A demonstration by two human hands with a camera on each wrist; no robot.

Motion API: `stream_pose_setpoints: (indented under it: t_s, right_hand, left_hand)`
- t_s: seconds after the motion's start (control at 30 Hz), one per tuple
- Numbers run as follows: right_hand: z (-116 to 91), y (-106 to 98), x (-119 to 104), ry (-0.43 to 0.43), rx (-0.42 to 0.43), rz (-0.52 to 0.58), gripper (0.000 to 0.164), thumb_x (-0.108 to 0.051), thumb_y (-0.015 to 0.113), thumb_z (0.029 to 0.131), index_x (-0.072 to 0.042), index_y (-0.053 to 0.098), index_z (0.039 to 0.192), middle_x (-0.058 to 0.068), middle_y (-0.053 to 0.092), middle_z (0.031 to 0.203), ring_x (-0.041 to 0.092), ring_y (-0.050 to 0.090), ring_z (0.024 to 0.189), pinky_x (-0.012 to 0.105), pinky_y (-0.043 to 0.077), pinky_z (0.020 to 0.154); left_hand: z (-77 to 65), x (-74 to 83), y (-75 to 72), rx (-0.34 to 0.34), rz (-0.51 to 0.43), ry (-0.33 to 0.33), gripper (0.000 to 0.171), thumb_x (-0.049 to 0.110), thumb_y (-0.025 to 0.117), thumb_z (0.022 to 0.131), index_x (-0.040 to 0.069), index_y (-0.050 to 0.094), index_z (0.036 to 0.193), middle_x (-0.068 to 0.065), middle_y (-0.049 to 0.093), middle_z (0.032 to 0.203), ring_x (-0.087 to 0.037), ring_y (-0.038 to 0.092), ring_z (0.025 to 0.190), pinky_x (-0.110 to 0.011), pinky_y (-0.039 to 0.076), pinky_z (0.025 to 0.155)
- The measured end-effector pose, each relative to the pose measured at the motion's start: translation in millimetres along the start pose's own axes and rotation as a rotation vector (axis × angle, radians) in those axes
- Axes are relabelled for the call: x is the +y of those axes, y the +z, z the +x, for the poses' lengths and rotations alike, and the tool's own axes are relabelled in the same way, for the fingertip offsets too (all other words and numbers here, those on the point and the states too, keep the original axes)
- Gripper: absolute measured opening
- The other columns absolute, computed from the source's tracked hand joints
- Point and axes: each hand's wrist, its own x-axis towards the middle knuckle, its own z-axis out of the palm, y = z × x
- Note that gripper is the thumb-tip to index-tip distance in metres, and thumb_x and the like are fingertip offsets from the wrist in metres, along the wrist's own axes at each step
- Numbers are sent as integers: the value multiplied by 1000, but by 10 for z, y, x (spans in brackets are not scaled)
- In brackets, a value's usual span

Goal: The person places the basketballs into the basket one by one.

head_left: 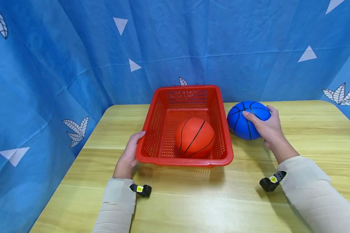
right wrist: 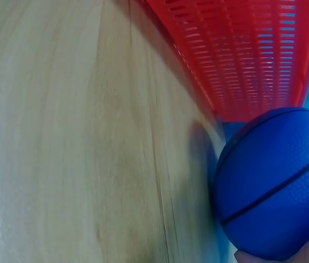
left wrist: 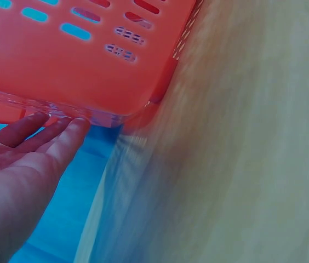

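A red plastic basket (head_left: 189, 162) with slotted walls stands on the wooden table, and a red-orange basketball (head_left: 194, 137) sits inside it near the front. My left hand (head_left: 129, 152) holds the basket's left edge near the front corner; in the left wrist view its fingers (left wrist: 61, 142) reach along the outside of the wall. To the right of the basket, my right hand (head_left: 269, 127) grips a blue basketball (head_left: 242, 119) from its right side, thumb over the top. In the right wrist view the blue ball (right wrist: 280, 186) is close to the slotted wall, with only a bit of hand showing.
The light wooden table (head_left: 180, 200) extends in front of and around the basket. A blue curtain (head_left: 175, 38) with white triangles and leaves hangs right behind the table's back edge and along the left. Small black cameras are worn at both sleeve cuffs.
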Motion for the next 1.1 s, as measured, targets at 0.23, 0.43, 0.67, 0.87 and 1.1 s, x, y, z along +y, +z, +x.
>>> stream_pose_setpoints:
  t_s: [0.23, 0.43, 0.67, 0.87, 1.1]
  right_hand:
    - [1, -5, -67, -6, 20, 3, 101, -57, 63, 79, -18, 4, 150, 17, 12, 153, 42, 23, 134, 60, 30, 105]
    - [9, -24, -175, -39, 39, 2, 97, -57, 63, 79, -20, 7, 150, 16, 13, 153, 41, 23, 134, 60, 31, 105]
    - [17, -50, -379, -85, 52, 18, 92, -54, 62, 82, -22, 8, 149, 15, 11, 153, 41, 21, 136, 58, 31, 106]
    - [22, -38, -570, -141, 55, -6, 88, -53, 61, 82, -24, 10, 148, 13, 12, 153, 41, 21, 136, 59, 32, 105]
    - [-32, 82, -774, -207, 30, -23, 83, -50, 61, 83, -25, 15, 147, 12, 16, 152, 39, 24, 134, 58, 35, 103]
  left_hand:
    - [-3, -1, 1, 15, 4, -6, 48, 30, 32, 99, -2, 38, 134, -10, 59, 107, -17, 62, 90, -31, 56, 77]
    - [5, -11, -9, 6, 5, -3, 48, 30, 31, 100, -1, 39, 135, -12, 57, 110, -17, 62, 89, -31, 56, 77]
    - [12, -19, -15, 5, -2, -3, 48, 30, 32, 99, -2, 38, 135, -12, 57, 110, -17, 62, 89, -31, 56, 78]
    - [1, -14, -19, 2, 7, -7, 48, 31, 32, 99, 0, 37, 136, -11, 57, 111, -17, 61, 90, -31, 55, 79]
    - [12, -8, -12, 5, -7, -8, 48, 30, 31, 100, -2, 38, 135, -11, 58, 109, -16, 61, 89, -31, 55, 78]
